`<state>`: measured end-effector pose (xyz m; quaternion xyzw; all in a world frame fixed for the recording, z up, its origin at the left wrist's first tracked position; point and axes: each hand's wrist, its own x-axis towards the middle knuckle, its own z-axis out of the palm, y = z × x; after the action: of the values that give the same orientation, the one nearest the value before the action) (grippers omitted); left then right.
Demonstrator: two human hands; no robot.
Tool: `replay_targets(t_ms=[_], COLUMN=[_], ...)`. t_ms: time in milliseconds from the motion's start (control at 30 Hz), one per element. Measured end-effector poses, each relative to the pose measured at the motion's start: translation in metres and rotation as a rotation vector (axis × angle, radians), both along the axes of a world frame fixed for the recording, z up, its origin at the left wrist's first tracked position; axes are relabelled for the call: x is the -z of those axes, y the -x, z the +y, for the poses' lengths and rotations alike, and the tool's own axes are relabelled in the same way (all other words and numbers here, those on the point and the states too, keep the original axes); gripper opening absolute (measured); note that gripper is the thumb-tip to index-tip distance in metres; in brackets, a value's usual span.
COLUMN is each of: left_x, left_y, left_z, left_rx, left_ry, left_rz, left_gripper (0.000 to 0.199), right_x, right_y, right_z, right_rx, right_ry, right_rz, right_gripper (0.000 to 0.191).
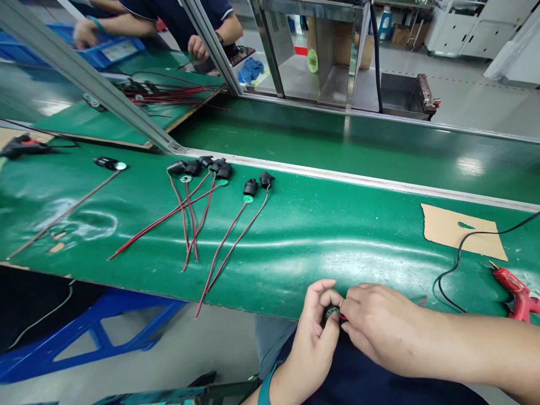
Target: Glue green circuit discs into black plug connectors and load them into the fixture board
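Observation:
My left hand [313, 340] is closed round a small black round part with a green circuit board [332, 311] at the table's front edge. My right hand [382, 323] pinches a short bit of red wire [343, 318] right beside that board; fingers hide most of both. On the green table, two black plug-like housings, one [250, 187] with a green disc and another [266, 179], trail red wires toward the front edge. Left of them lies a cluster of several similar black housings [221, 169] with crossed red wires. A single black housing [106, 163] with a white disc lies farther left.
A red hot glue gun [517, 289] lies at the right by a cardboard piece [462, 229] and a black cable [458, 253]. Another dark glue gun [27, 145] is far left. Metal frame bars [126, 101] rise behind. Across, a person's hand [86, 34] is at a blue bin [112, 52].

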<state>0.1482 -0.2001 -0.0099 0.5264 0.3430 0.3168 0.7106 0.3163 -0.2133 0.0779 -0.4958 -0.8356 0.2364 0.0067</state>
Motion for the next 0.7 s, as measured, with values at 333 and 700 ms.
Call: replay_targets(t_ms=[333, 700], left_x=[-0.001, 0.010], left_y=[0.001, -0.002], left_z=[0.001, -0.006], left_rx=[0.013, 0.012], left_ry=[-0.129, -0.217], left_rz=[0.068, 0.180], left_gripper=[0.041, 0.043], right_x=[0.019, 0.040], right_y=[-0.018, -0.011], right_z=[-0.013, -0.026], right_rx=[0.154, 0.265], right_ry=[0.048, 0.005], right_rz=[0.264, 0.253], right_gripper=[0.008, 0.020])
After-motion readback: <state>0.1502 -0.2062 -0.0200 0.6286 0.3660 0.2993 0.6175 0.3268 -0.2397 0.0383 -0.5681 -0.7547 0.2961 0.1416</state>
